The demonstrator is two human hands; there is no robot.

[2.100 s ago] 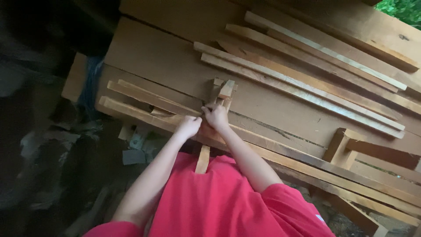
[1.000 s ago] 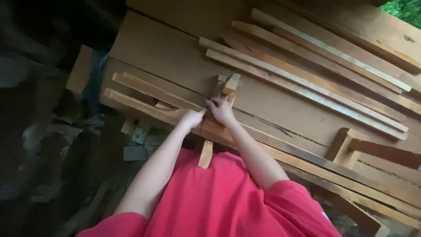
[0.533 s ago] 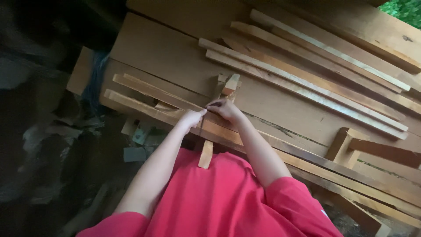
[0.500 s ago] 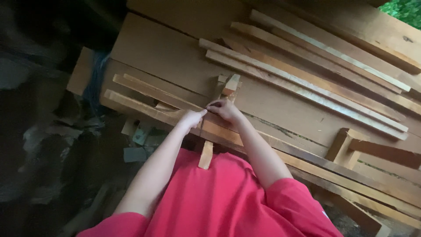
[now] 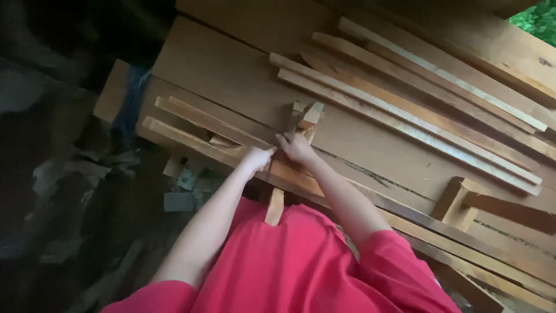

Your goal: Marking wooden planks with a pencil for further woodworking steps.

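Two bare hands show, the left hand (image 5: 255,157) and the right hand (image 5: 297,148), both on the near edge of the broad brown wooden counter (image 5: 231,75), which is one surface. At the far right about five long pale wooden slats (image 5: 405,116) lie side by side on a slant; the exact count is hard to tell where they overlap. At the near left two long wooden strips (image 5: 197,124) lie together. One short narrow wooden stick (image 5: 274,206) runs under the hands. One small wooden block (image 5: 311,114) stands just beyond the fingers. One L-shaped brown wooden bracket (image 5: 457,203) sits at the right.
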